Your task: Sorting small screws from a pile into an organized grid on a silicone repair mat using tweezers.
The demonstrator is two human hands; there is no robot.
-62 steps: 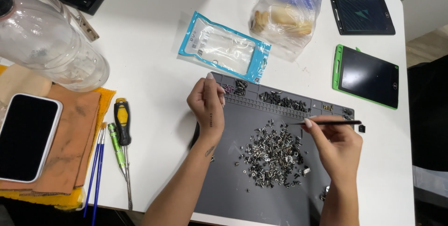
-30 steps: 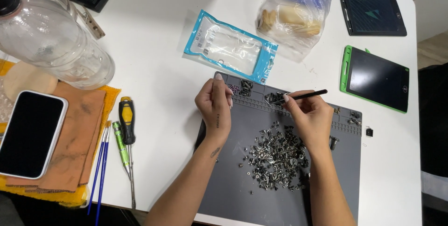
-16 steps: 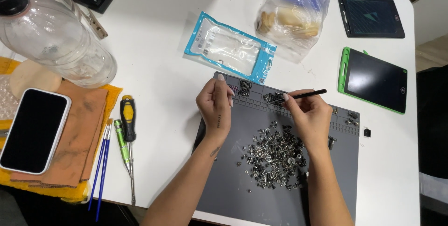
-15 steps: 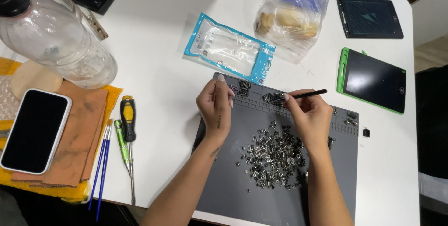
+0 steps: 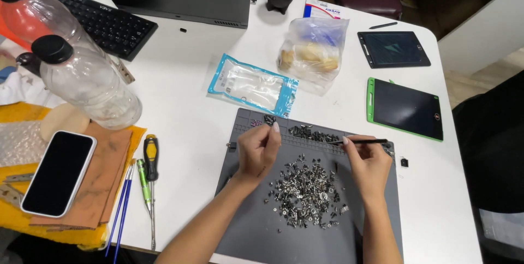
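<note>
So, pile of small screws [image 5: 305, 193] sits mid-mat on the grey work mat [image 5: 262, 237], near counter edge. Left hand [image 5: 257, 150] just beyond, fingers pressed together, can't tell what's pinched. Right hand [image 5: 370, 161] fingers pinch black tweezers [image 5: 360, 142], tips toward the mat's far screw tray.

A blue-edged clear pouch [image 5: 252, 85] lies beside a clear plastic bag [image 5: 312, 55]. 2 dark tablets [image 5: 393, 49], one green-framed [image 5: 405, 109], sit right. A dark phone [image 5: 59, 172] lies left.

A phone [image 5: 57, 172] lies beside screwdrivers [image 5: 148, 179], two bottles [image 5: 82, 78] and two tablets [image 5: 405, 107]
</note>
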